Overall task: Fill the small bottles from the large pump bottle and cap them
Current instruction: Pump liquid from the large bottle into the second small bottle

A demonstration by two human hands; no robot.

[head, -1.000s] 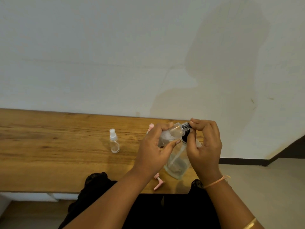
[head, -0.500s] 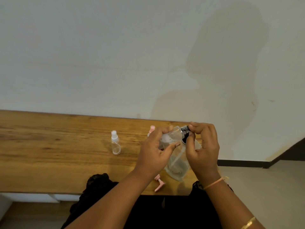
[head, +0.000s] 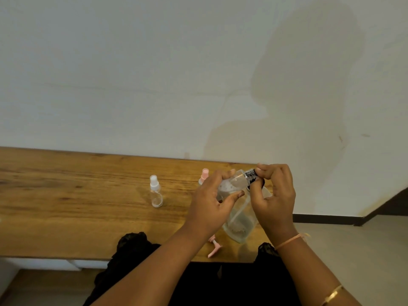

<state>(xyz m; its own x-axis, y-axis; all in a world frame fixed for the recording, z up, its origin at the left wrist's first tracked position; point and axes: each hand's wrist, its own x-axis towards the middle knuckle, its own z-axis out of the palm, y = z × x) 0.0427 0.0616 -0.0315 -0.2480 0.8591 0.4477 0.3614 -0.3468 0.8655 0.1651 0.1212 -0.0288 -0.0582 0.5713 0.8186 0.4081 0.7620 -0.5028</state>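
your left hand [head: 212, 202] wraps a small clear plastic bottle [head: 231, 185], tilted with its neck pointing up and to the right, fingers curled over its top and thumb pressed beneath. your right hand [head: 273, 195] pinches the bottle's black cap [head: 251, 175] between thumb and fingertips, closed tight on it; pale marks show on the cap, too blurred to read. the held bottle looks partly filled with a cloudy liquid.

directly below your hands, the large clear plastic bottle [head: 239, 221] stands on the long wooden table [head: 77, 206] near its front edge, with a thin tube visible inside and a little residue at the bottom. no label or brand can be made out on it. a pink pump head [head: 214, 247] lies on the table just beside its base, at the front edge.

further back, a small clear spray bottle with a white cap [head: 155, 192] stands upright and alone, well to the left of your hands. another small bottle with a pink cap [head: 204, 176] stands just behind your left hand, mostly hidden by it.

a thin pink band [head: 289, 239] circles your right wrist, and a gold bangle [head: 331, 294] sits higher on that forearm. a plain white wall [head: 154, 74] rises behind the table.
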